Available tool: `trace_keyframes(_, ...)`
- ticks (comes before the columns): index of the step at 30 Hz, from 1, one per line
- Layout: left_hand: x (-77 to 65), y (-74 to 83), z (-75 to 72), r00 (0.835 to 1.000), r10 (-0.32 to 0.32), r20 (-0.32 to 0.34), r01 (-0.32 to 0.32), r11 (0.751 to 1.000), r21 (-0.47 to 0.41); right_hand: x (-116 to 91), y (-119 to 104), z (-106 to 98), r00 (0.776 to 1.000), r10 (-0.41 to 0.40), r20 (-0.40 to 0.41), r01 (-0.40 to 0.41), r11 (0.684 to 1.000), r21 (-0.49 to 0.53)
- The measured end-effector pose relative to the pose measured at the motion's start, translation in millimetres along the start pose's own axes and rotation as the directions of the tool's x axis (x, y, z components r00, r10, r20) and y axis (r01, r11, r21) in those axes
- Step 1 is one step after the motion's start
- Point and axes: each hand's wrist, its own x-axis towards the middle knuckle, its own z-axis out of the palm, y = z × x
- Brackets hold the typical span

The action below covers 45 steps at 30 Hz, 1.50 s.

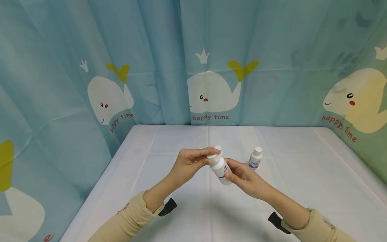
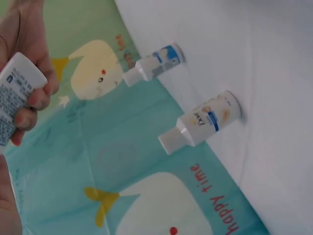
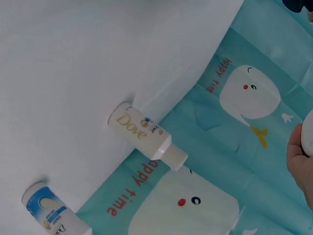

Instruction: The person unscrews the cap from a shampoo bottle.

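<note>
A small white bottle with a printed label is held tilted above the table between both hands. Its cap is pinched between the thumb and fingers of my left hand. My right hand grips the bottle's body, thumb on the near side. In the left wrist view, small print covers the visible face of the held bottle. Only a sliver of it shows at the right wrist view's edge.
Two other capped white bottles stand upright on the white-covered table. One Dove bottle is partly hidden behind the hands in the head view; the other, blue-labelled bottle, stands farther right. A whale-print curtain hangs behind.
</note>
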Motion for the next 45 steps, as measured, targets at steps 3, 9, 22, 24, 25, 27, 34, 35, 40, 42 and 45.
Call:
trace_keyframes(3,2.9,3.2,-1.8,0.999,-0.035,-0.007,0.035,0.999,0.001,3,-4,-2,1.0,0.012,0.012,-0.012,1.0,-0.012)
trace_keyframes(9,18.6,13.7,-11.7,0.992,-0.08,0.101,0.09,0.991,-0.102,8,-10,-10,0.999,0.018,0.047,-0.02,0.998,0.057)
trace_keyframes(22,16.8,9.7,-14.2,0.941,0.0,0.339,0.099,0.956,-0.277,3,-6,-13,0.982,-0.031,0.187,-0.026,0.955,0.296)
trace_keyframes(24,16.5,8.2,-13.4,0.941,-0.001,0.337,0.102,0.954,-0.281,3,-5,-13,0.979,-0.036,0.201,-0.032,0.945,0.326)
trace_keyframes(25,16.2,7.0,-12.9,0.941,0.002,0.338,0.1,0.954,-0.284,3,-4,-12,0.978,-0.034,0.205,-0.038,0.941,0.337)
trace_keyframes(27,15.7,5.1,-11.7,0.942,0.004,0.335,0.099,0.952,-0.289,3,-3,-11,0.978,-0.026,0.207,-0.047,0.938,0.342)
trace_keyframes(34,14.9,4.7,-4.0,0.97,-0.029,0.242,0.094,0.961,-0.259,2,-2,-11,0.989,0.006,0.148,-0.048,0.957,0.285)
trace_keyframes(35,15.1,4.1,-3.2,0.973,-0.029,0.23,0.09,0.961,-0.261,2,-3,-11,0.99,0.002,0.138,-0.041,0.959,0.28)
trace_keyframes(40,14.8,-1.5,-0.2,0.984,-0.005,0.18,0.06,0.951,-0.303,3,-4,-10,0.992,-0.005,0.123,-0.027,0.966,0.259)
trace_keyframes(42,13.9,-3.6,1.7,0.987,0.004,0.159,0.048,0.947,-0.319,3,-3,-10,0.993,-0.002,0.119,-0.027,0.97,0.241)
trace_keyframes(45,12.8,-5.0,5.2,0.992,0.01,0.123,0.029,0.949,-0.314,3,-2,-11,0.994,0.002,0.108,-0.024,0.977,0.211)
